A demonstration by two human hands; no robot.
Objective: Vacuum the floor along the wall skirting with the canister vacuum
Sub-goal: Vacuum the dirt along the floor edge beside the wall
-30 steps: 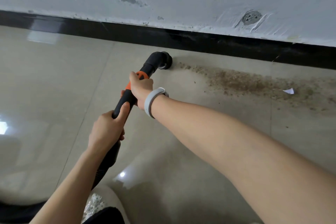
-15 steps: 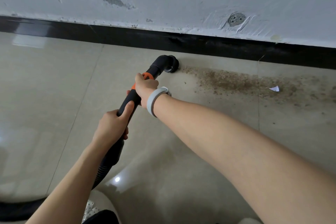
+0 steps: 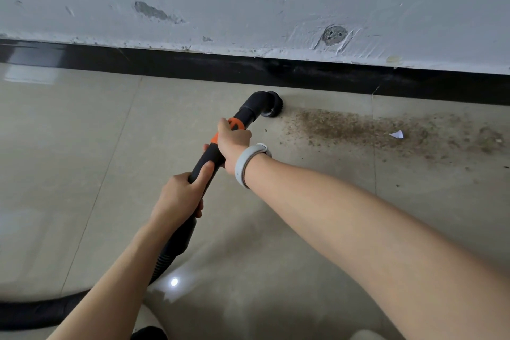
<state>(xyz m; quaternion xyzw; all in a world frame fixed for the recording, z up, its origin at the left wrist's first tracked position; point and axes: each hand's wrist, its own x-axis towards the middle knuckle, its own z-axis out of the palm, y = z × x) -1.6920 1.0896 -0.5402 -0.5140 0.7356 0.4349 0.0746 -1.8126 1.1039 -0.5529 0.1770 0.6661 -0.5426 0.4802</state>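
Note:
Both my hands hold the black vacuum wand (image 3: 248,112), which has an orange collar. My right hand (image 3: 233,143), with a grey wristband, grips it at the collar. My left hand (image 3: 180,196) grips the handle lower down. The round brush nozzle (image 3: 270,105) sits on the beige tile floor just in front of the black skirting (image 3: 193,66), at the left end of a band of brown dirt (image 3: 358,127). A ribbed black hose (image 3: 36,312) runs from the handle off the bottom left. The canister is out of view.
A small white paper scrap (image 3: 396,134) lies in the dirt to the right. More dirt (image 3: 488,138) spreads toward the right edge. The scuffed white wall (image 3: 248,3) rises above the skirting, with a patched hole (image 3: 334,34).
The nozzle has moved right along the skirting, and the strip of dirt at its left end is gone. Both hands keep the same grip.

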